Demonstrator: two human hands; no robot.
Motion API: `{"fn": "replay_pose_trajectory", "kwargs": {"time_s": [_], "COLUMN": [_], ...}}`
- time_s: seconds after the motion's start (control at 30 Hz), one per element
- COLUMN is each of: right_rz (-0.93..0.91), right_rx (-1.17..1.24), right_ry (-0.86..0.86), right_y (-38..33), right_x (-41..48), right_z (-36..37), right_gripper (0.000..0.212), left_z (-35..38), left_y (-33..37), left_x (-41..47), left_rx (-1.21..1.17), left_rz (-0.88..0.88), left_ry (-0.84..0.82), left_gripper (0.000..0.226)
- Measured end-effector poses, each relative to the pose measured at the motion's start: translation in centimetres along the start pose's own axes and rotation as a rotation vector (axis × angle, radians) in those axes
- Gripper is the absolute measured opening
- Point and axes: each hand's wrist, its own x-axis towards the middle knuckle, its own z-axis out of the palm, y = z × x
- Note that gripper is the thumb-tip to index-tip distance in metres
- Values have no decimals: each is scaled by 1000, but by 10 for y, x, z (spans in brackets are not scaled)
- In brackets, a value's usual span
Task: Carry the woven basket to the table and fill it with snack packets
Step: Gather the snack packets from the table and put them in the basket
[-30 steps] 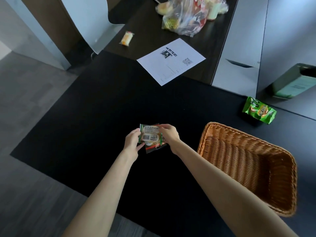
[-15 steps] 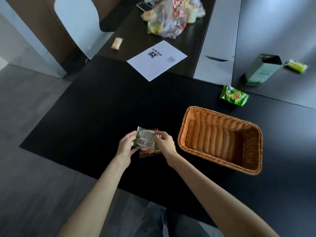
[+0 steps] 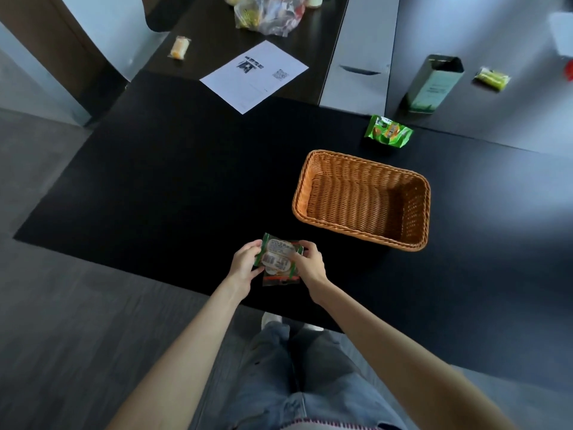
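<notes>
A honey-orange woven basket [image 3: 362, 198], its weave running in fine ribbed rows, sits on a matte black surface [image 3: 173, 181]. A bright green snack packet [image 3: 388, 131] carries orange and yellow print. The packet [image 3: 280, 259] in the hands is green-edged with white label patches and a barcode, over a clear wrapper with an orange-red stripe. A white sheet of paper [image 3: 255, 76] bears black print and a square code. A dull green tin [image 3: 434, 83] stands against grey. The jeans [image 3: 310, 383] are faded blue.
</notes>
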Motion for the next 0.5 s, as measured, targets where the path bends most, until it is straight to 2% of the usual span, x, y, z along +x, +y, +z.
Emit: {"fn": "replay_pose_trajectory", "kwargs": {"time_s": [0.5], "right_rz": [124], "right_rx": [2], "right_ry": [128], "right_y": [-2], "right_x": [7], "right_z": [-13], "right_gripper": [56], "left_z": [25], "left_y": [13], "left_x": [10], "left_rx": [255], "left_rz": [-58], "left_ry": [-42], "left_gripper": [47]}}
